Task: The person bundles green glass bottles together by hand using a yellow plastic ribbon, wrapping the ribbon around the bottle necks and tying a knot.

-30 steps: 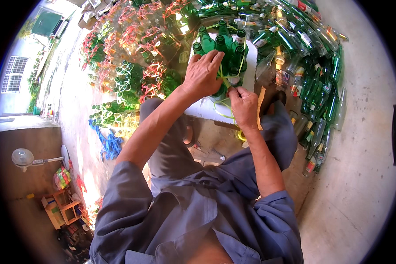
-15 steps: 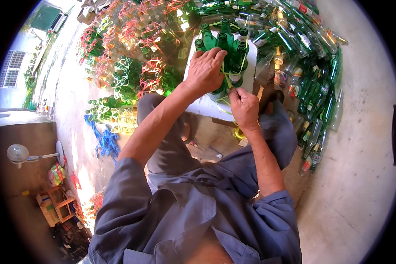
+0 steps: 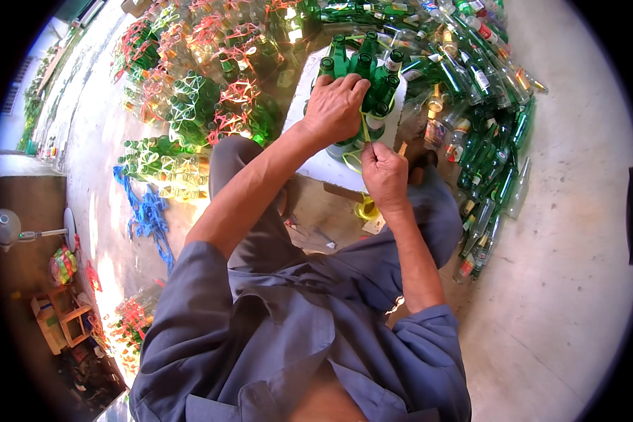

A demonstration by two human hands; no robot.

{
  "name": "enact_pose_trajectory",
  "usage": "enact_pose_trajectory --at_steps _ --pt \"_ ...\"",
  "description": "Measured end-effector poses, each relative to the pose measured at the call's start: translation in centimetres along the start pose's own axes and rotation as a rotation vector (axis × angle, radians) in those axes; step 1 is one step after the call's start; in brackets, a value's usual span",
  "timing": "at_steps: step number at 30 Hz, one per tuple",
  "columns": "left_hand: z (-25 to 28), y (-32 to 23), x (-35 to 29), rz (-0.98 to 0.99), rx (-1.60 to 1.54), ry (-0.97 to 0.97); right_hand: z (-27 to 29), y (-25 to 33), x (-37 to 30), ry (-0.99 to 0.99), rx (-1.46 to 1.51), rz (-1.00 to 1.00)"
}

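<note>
left hand (image 3: 335,109) on bottles (image 3: 363,66) — right hand (image 3: 385,174) pinches strap (image 3: 366,131)

At least seven green bottles (image 3: 362,67) on one white board (image 3: 322,169), one fan (image 3: 5,228)

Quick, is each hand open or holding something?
Left hand: bent over the green bottles; grip cannot be told.
Right hand: closed, pinching a yellow-green strap.

From the left of two head-worn fisheye cameras we look steeply down, close over the shirt (image 3: 288,341) and farther from the hands (image 3: 334,109), with the floor (image 3: 315,207) spreading wide beyond.
</note>
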State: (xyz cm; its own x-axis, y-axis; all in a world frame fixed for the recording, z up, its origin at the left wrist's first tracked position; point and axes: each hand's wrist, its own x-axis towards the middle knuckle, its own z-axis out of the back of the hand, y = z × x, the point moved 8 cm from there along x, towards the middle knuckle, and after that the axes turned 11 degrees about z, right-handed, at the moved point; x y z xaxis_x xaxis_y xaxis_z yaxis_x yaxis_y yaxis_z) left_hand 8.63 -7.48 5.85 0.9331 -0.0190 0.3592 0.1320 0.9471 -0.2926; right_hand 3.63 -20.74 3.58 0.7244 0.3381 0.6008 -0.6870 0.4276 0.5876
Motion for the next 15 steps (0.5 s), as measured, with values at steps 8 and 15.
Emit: enact_pose_trajectory --at_steps 8,15 --pt "-0.1 0.1 0.1 0.029 -0.042 0.005 1.2 1.0 1.4 0.081 0.026 -0.002" --pt "-0.4 0.3 0.2 0.057 -0.073 0.017 3.7 0.3 4.5 0.203 0.039 0.027"
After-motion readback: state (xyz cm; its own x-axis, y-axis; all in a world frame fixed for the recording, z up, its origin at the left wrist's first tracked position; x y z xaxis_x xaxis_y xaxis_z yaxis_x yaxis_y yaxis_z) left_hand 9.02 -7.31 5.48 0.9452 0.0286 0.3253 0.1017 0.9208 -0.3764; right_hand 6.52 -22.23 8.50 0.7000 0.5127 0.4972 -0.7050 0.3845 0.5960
